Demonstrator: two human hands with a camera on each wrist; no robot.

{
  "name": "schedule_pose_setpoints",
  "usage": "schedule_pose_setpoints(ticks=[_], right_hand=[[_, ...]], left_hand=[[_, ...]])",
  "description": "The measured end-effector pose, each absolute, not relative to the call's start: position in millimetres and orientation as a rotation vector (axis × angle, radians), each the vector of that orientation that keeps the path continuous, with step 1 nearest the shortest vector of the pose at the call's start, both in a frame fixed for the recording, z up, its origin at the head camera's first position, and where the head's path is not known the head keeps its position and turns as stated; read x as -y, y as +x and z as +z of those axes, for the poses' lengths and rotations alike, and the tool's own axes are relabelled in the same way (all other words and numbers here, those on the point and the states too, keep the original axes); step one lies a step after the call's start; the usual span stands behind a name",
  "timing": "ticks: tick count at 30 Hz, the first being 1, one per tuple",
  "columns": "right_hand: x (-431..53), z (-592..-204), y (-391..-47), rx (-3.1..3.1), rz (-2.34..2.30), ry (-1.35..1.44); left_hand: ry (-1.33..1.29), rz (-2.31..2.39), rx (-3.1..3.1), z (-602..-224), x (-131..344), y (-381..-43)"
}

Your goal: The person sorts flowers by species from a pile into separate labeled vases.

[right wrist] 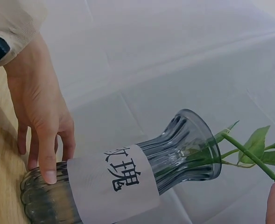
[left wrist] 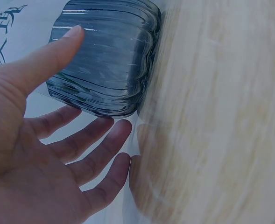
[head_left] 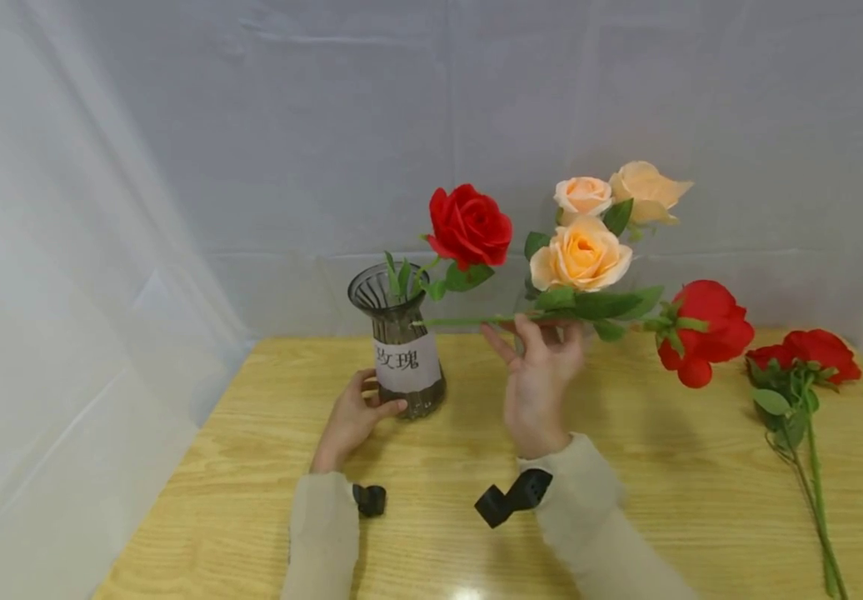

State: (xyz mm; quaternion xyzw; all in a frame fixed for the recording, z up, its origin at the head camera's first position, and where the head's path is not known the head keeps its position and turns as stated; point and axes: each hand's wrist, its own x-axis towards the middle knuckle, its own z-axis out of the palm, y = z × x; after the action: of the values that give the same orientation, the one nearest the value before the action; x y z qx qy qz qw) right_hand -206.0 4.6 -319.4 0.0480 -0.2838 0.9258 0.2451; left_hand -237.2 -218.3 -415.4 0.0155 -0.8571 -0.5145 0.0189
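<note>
A smoky glass vase (head_left: 401,329) with a white paper label stands on the table, one red rose (head_left: 471,225) leaning out of its mouth to the right. Low on the vase, my left hand (head_left: 352,421) holds it, thumb in front and fingertips against the far side; the left wrist view shows the thumb (left wrist: 58,53) on the glass. My right hand (head_left: 540,375) pinches the stem of another red rose (head_left: 709,329), held nearly level with its bloom to the right. In the right wrist view the cut end of this stem (right wrist: 249,156) is close to the vase rim.
Several peach roses (head_left: 581,254) stand upright behind my right hand; what holds them is mostly hidden. More red roses (head_left: 814,354) lie at the right of the wooden table (head_left: 251,500), stems toward the front. A pale cloth (head_left: 326,125) hangs behind the table.
</note>
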Motion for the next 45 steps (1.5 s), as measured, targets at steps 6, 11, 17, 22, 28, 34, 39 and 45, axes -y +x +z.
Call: schedule_pose_setpoints(ticks=[6,11,17,22,28,34,39,45], right_hand=[[4.8,-318.9,-204.2,0.780,2.419,0.211],[13.4,-320.6,-205.9,0.843,2.263,0.355],[20.6,-316.4,-210.1,0.832,2.152,0.486],[22.4,-309.8,-215.6,0.984,2.044,0.533],[28.4,-304.2,-222.7,1.174,1.887,0.583],[33.1,-297.4,-233.0,1.328,1.805,0.587],[34.0,-289.8,-243.6,1.503,1.773,0.568],[35.5,-282.4,-256.4,1.752,1.732,0.497]], left_hand=[[0.046,-1.598,2.654,-415.9,218.6,-236.7],[0.032,-1.606,2.651,-414.0,218.3,-236.1],[0.036,-1.629,2.639,-413.7,217.0,-236.9],[0.035,-1.633,2.635,-414.4,216.6,-237.5],[0.032,-1.632,2.634,-414.5,217.4,-236.8],[0.034,-1.632,2.634,-414.6,217.1,-237.7],[0.050,-1.625,2.642,-414.7,217.0,-238.0],[0.062,-1.616,2.646,-414.6,217.3,-237.4]])
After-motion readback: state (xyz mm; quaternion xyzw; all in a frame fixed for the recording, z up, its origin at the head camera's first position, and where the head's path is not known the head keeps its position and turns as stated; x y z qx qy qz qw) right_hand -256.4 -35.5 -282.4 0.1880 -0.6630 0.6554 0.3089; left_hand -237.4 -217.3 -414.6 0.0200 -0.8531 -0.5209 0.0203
